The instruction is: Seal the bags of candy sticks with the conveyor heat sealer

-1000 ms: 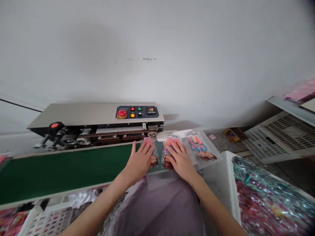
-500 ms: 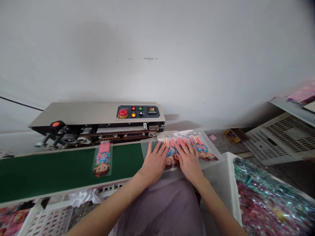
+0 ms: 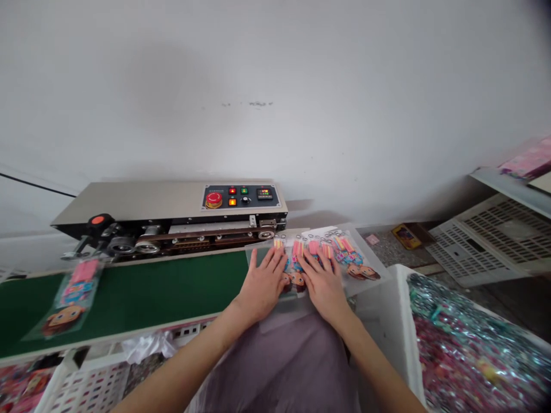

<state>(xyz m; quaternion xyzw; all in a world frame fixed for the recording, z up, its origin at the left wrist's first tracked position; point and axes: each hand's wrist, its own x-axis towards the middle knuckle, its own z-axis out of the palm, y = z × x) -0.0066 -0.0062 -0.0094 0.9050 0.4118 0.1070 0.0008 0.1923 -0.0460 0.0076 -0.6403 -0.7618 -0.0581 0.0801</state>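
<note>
Both hands lie flat on several bagged character figures at the right end of the green belt (image 3: pixel 172 292). My left hand (image 3: pixel 262 281), fingers spread, presses on the leftmost bagged figure. My right hand (image 3: pixel 325 284) rests beside it, fingers apart, over the middle ones. Between the hands a pink and blue figure (image 3: pixel 297 261) shows, and to the right more brown-headed figures (image 3: pixel 361 271) lie in clear plastic. Another bagged figure (image 3: pixel 71 295) lies far left on the belt.
Behind the belt stands a sealing machine (image 3: pixel 129 201) with a red button and lit panel. A white foam box (image 3: pixel 404 321) of shiny packets is at the right. Plastic crates (image 3: pixel 477 246) stand farther right; a white basket (image 3: pixel 90 387) is at lower left.
The single bagged figure on the belt has travelled left. Both hands have shifted slightly left, and the leftmost figures under them have moved left, apart from the others.
</note>
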